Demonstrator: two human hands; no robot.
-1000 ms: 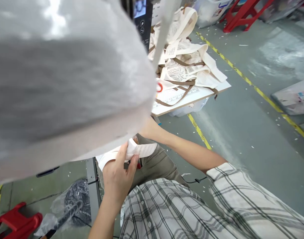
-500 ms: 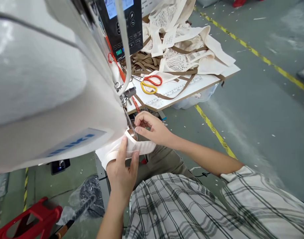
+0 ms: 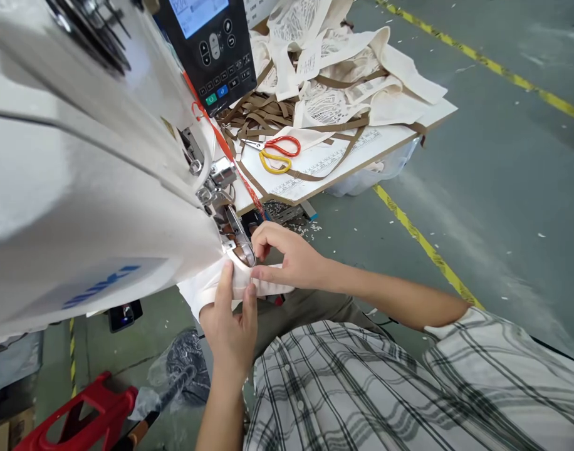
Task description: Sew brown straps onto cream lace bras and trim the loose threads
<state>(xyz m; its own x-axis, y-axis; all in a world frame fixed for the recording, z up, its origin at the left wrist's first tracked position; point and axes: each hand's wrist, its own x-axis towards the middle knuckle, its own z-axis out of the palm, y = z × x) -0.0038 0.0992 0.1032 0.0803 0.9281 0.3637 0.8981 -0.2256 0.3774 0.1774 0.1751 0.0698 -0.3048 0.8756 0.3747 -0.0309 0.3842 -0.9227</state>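
A cream fabric piece [image 3: 272,288] is drawn around the narrow free arm [image 3: 244,252] of a white sewing machine [image 3: 103,207], under its presser foot [image 3: 227,245]. My left hand [image 3: 230,326] grips this fabric, index finger and thumb on top of it near the presser foot; its other fingers are partly hidden. My right hand [image 3: 291,254] is beside the tip of the free arm. Its thumb touches the fabric's upper edge, while the bent index finger stays apart from the thumb.
Behind the free arm, a white board [image 3: 324,156] carries scissors [image 3: 280,155], brown straps [image 3: 263,113] and heaped cream lace garments [image 3: 334,75]. A control panel [image 3: 212,62] stands beside the machine head. An orange-red cord [image 3: 221,141] runs down past it. Lower left is a red stand [image 3: 87,410].
My right hand has come down, so its thumb now touches the fabric. My left hand keeps its grip. The view has shifted, showing more of the presser foot and free arm.
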